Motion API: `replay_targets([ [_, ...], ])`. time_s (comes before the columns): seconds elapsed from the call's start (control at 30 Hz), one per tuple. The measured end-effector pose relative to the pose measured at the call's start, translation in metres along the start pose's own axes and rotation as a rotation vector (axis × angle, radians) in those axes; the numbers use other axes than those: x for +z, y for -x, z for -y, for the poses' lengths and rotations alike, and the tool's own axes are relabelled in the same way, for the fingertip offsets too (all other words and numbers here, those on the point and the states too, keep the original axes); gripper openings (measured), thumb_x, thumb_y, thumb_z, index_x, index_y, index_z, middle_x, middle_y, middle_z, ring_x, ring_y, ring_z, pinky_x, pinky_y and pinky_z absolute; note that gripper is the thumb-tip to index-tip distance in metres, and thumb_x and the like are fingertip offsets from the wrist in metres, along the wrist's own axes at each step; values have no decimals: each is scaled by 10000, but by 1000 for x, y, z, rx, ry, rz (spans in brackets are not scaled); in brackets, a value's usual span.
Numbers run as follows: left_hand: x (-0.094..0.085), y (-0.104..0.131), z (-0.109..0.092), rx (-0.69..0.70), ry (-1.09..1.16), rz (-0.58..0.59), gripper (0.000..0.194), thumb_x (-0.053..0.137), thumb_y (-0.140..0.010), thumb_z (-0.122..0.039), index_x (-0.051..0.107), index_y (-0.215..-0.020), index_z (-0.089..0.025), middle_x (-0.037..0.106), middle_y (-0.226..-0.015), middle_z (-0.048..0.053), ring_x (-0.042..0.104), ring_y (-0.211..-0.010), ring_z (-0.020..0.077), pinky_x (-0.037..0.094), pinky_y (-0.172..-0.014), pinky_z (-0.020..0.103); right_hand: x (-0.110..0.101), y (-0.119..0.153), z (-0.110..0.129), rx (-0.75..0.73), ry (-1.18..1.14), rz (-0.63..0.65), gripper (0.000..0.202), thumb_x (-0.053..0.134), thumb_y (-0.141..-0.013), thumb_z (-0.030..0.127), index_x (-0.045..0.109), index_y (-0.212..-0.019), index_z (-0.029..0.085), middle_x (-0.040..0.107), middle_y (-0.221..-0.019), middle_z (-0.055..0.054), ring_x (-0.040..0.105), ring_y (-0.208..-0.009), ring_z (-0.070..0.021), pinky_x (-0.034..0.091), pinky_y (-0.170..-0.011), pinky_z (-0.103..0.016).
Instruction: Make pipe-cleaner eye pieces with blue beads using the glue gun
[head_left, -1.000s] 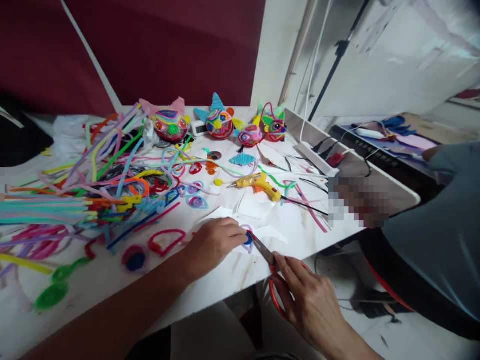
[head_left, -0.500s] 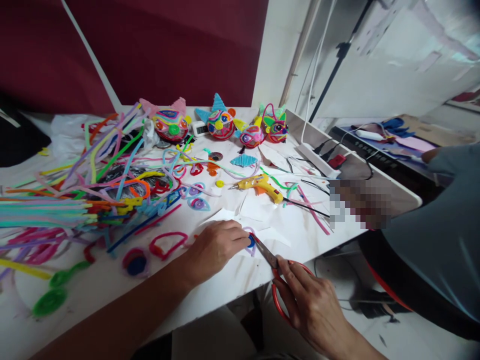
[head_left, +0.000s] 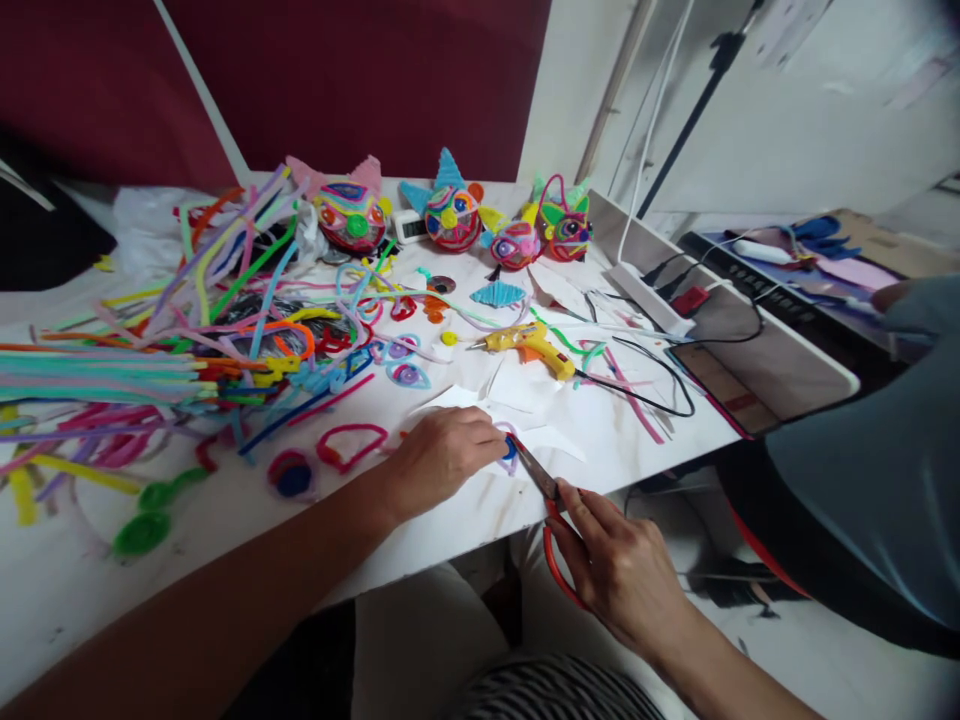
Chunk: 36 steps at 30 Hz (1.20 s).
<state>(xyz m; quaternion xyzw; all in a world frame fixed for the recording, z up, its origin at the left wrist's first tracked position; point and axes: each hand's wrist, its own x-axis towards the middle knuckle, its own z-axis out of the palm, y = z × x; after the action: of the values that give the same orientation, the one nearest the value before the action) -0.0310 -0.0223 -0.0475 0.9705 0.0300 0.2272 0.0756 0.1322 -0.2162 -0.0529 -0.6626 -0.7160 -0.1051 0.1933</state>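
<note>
My right hand (head_left: 622, 560) is wrapped round the red handles of a pair of scissors (head_left: 538, 470), whose blades point up and left. Their tips touch a small blue and lilac pipe-cleaner piece (head_left: 511, 450) lying over white paper. From the left, my left hand (head_left: 448, 452) pinches that piece at its edge; the fingertips are partly hidden. Left of my forearm lie a pink and blue coiled piece (head_left: 290, 474) and a red pipe-cleaner loop (head_left: 351, 445). Beyond my hands is a yellow glue gun (head_left: 529, 345).
Loose pipe cleaners (head_left: 112, 372) heap over the table's left side. Several decorated balls with pointed ears (head_left: 452, 215) line the back. A power strip (head_left: 652, 300) and a phone (head_left: 724, 390) lie at right, beside a person's grey sleeve (head_left: 870, 440).
The view has tilted so the table appears higher in the picture. Both hands keep their places at the blue and lilac piece, with the scissors' tips still against it.
</note>
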Motion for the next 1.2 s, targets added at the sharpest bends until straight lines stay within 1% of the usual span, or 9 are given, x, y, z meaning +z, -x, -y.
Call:
replay_targets([
  [0.13,-1,0,0,10,-18,-6,203,482,-979,-182,681,-952,-151,713,-930,41,618,-963,178,506,-824,286,-5,-4,5,21,35,42,347,407,-1010,277,611,-1197,69,711,-933,-89,681,-634,-161,396,-423,-270],
  [0.23,-1,0,-1,7,-19,-3,196,492,-973,-171,685,-956,-145,714,-927,46,618,-968,179,511,-827,289,-6,-4,7,49,74,61,367,376,-1016,292,607,-1207,80,707,-924,-83,673,-622,-160,390,-426,-271],
  [0.5,0,0,-1,-16,15,-7,191,490,-973,-174,678,-971,-140,712,-940,42,622,-952,175,517,-829,285,-4,0,13,119,77,80,375,386,-1004,310,582,-1239,93,693,-957,-79,676,-651,-175,436,-456,-274],
  [0.7,-2,0,-2,-19,27,-2,201,476,-979,-169,674,-964,-139,712,-934,38,624,-949,169,517,-831,279,-5,-3,19,155,69,92,382,387,-993,296,558,-1261,85,681,-996,-105,673,-659,-182,452,-455,-273],
  [0.87,-5,-2,-3,-19,36,22,206,470,-981,-163,674,-969,-137,709,-939,45,625,-952,167,515,-832,274,-5,-5,21,151,82,79,385,376,-993,291,561,-1245,65,677,-982,-114,674,-689,-182,457,-473,-268],
  [1.07,-3,-1,-1,-10,38,9,232,452,-988,-188,675,-963,-128,701,-938,57,622,-928,180,524,-813,291,-1,-1,19,115,175,143,384,363,-998,257,495,-1307,71,671,-953,-89,657,-669,-172,402,-457,-280],
  [1.2,-2,-1,0,9,30,-10,226,458,-981,-177,677,-982,-118,703,-963,68,627,-924,191,533,-796,306,0,1,15,50,248,181,392,364,-989,210,425,-1342,50,672,-955,-109,646,-657,-170,364,-448,-278],
])
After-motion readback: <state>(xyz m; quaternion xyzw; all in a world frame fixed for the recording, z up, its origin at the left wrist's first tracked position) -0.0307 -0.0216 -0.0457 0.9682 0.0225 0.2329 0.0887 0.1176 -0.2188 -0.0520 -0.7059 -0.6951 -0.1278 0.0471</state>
